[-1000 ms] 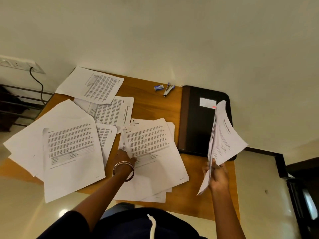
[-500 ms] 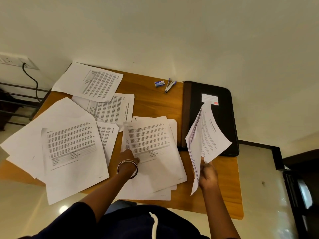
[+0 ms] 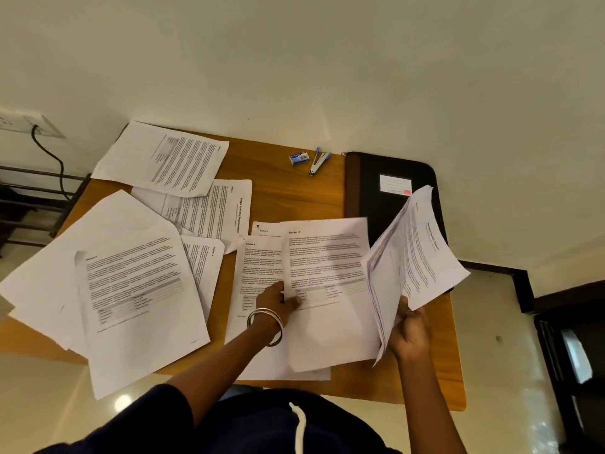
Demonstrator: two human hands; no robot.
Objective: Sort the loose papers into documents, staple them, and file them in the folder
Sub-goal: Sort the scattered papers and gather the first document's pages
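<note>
Left hand [image 3: 278,298] has just peeled the top sheet [image 3: 327,290] off the centre pile [image 3: 258,290] – half a second back that sheet lay flat, now it's pinched at its left edge between thumb and fingers and shifted toward 3 o'clock, exposing the page under it

Right hand [image 3: 409,335] grips the collected sheaf [image 3: 415,267] by its bottom corner, fanned upright – it swung in toward the centre, now back out over the lower edge of the black folder [image 3: 386,198] at 2 o'clock

Read: mid-sort, lifted sheet looks headed into the sheaf. Plenty left – loose pages [image 3: 131,283] from 9 to 11 o'clock on the table [image 3: 281,191] untouched. Stapler [image 3: 318,162] and staple box [image 3: 299,158] sit at 12 o'clock, unused; folder closed. No stapling or filing yet – one-corner grip on a fanned stack could shed pages
</note>
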